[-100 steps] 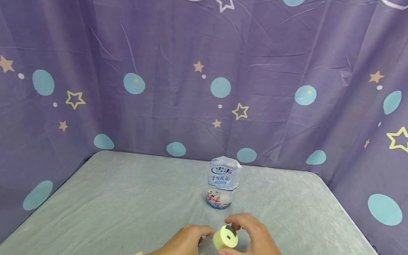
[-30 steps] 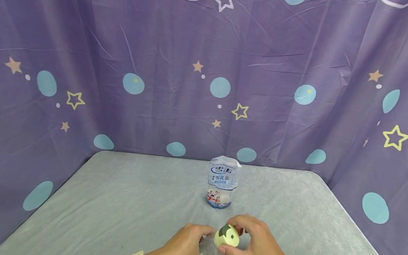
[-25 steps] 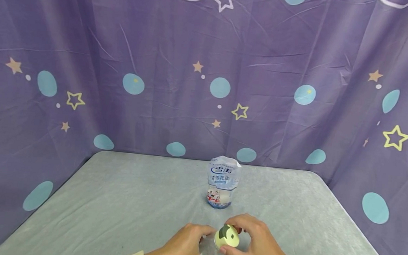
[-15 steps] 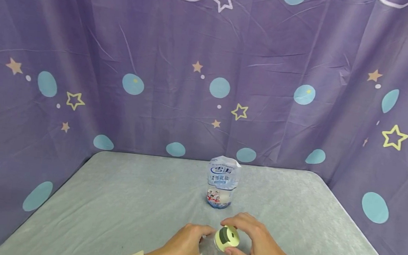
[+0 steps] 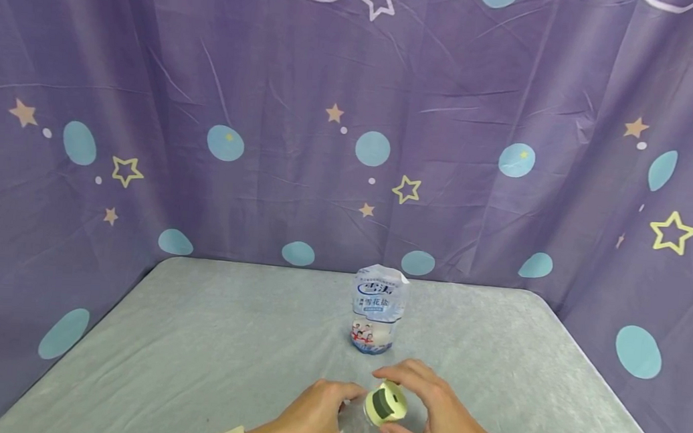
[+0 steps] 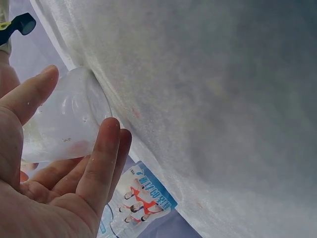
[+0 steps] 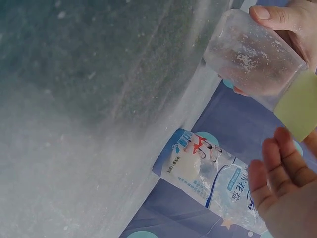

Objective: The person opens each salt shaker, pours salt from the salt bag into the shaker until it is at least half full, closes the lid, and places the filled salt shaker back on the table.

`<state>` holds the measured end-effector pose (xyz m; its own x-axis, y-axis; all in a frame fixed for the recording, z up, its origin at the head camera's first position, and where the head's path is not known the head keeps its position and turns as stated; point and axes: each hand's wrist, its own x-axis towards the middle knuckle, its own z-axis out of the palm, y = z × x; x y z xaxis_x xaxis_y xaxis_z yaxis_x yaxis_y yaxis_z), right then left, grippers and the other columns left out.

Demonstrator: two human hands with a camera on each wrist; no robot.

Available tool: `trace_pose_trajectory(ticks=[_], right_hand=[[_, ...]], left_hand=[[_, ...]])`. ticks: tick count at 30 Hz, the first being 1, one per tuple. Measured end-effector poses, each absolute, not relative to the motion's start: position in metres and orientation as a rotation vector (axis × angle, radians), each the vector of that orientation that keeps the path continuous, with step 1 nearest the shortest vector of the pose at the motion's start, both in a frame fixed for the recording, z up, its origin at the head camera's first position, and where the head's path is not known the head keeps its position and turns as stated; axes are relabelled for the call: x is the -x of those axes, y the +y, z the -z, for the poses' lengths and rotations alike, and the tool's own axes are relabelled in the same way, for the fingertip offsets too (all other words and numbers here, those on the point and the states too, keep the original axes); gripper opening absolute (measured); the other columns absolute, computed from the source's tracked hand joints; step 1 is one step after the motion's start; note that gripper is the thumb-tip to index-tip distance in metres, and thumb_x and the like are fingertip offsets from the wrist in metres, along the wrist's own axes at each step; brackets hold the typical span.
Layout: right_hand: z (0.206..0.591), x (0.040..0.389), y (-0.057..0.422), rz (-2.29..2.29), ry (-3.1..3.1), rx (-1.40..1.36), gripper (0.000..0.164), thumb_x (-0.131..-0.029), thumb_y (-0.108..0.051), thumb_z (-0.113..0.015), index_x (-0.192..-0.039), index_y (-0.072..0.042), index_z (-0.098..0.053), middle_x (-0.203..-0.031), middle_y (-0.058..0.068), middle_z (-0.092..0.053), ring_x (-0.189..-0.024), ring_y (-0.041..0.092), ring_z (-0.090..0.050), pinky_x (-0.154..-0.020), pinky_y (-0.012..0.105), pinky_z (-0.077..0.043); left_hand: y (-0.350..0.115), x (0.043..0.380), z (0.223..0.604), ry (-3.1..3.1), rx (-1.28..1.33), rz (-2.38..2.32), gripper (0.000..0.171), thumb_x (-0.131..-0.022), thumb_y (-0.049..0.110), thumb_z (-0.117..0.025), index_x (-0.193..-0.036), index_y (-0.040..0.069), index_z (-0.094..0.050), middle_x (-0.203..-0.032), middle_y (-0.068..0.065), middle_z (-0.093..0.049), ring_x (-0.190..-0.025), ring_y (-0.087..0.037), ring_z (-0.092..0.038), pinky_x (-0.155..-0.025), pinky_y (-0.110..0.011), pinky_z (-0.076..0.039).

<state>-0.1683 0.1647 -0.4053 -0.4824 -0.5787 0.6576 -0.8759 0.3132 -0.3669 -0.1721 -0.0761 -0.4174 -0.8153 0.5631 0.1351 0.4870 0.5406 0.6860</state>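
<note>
On the worktop (image 5: 223, 342), the bag (image 5: 378, 310) stands upright, touched by neither hand. Nearer me, my left hand (image 5: 321, 419) holds the bottle (image 7: 257, 64) in its fingers, while my right hand's (image 5: 438, 417) fingers spread loosely about the cap (image 5: 385, 404); contact there I can't tell. It's on, but I judge tightness unsettled. White specks (image 7: 246, 60) mark the bottle.
</note>
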Motion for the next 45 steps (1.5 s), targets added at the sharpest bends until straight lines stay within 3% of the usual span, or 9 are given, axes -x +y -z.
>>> trace_pose_trajectory(ticks=[7,13,19,30,35,45], right_hand=[[0.4071,0.1647,0.1632,-1.024,-2.322,-1.024,0.054,-0.079,-0.046,-0.089,-0.123,-0.03,-0.063,-0.102,-0.018,-0.062,-0.088,0.002,-0.057,-0.074,0.031,-0.053],[0.4055,0.1639,0.1621,-1.055,-2.348,-0.989,0.04,-0.077,-0.045,-0.09,-0.106,-0.033,-0.064,-0.084,-0.019,-0.058,-0.074,0.004,-0.056,-0.064,0.026,-0.047],[0.4092,0.1677,0.1622,-1.084,-2.275,-1.073,0.031,-0.08,-0.037,-0.09,-0.098,-0.033,-0.065,-0.079,-0.019,-0.057,-0.069,0.001,-0.053,-0.06,0.022,-0.046],[0.4063,0.1664,0.1628,-1.034,-2.275,-1.126,0.03,-0.086,-0.033,-0.085,-0.109,-0.03,-0.067,-0.093,-0.019,-0.063,-0.079,-0.001,-0.056,-0.07,0.025,-0.048],[0.4052,0.1667,0.1644,-0.995,-2.266,-1.174,0.04,-0.087,-0.029,-0.084,-0.122,-0.028,-0.065,-0.108,-0.018,-0.066,-0.089,0.0,-0.059,-0.076,0.03,-0.05],[0.4031,0.1647,0.168,-0.972,-2.312,-1.253,0.059,-0.085,-0.018,-0.081,-0.138,-0.03,-0.058,-0.122,-0.017,-0.061,-0.106,0.006,-0.058,-0.087,0.036,-0.048]], left_hand=[[-0.075,0.1725,0.4167,2.661,-0.861,-1.131,0.06,-0.063,0.023,-0.098,-0.118,0.017,-0.074,-0.102,0.017,-0.07,-0.088,0.0,-0.061,-0.074,-0.025,-0.052],[-0.0756,0.1717,0.4172,2.668,-0.88,-1.151,0.059,-0.063,0.021,-0.098,-0.117,0.017,-0.074,-0.1,0.018,-0.069,-0.086,0.0,-0.06,-0.073,-0.024,-0.052],[-0.0757,0.1728,0.4162,2.617,-0.821,-1.164,0.057,-0.065,0.022,-0.098,-0.116,0.018,-0.074,-0.102,0.018,-0.069,-0.088,0.0,-0.061,-0.074,-0.026,-0.053],[-0.0762,0.172,0.4168,2.653,-0.858,-1.144,0.058,-0.065,0.024,-0.098,-0.117,0.017,-0.074,-0.102,0.015,-0.07,-0.086,-0.001,-0.061,-0.072,-0.024,-0.053],[-0.0765,0.1721,0.4169,2.679,-0.881,-1.123,0.06,-0.065,0.026,-0.099,-0.118,0.016,-0.073,-0.102,0.012,-0.071,-0.086,-0.001,-0.061,-0.071,-0.024,-0.052],[-0.0767,0.1709,0.4161,2.627,-0.881,-1.172,0.056,-0.066,0.021,-0.098,-0.116,0.016,-0.073,-0.098,0.013,-0.07,-0.081,0.0,-0.061,-0.068,-0.022,-0.051]])
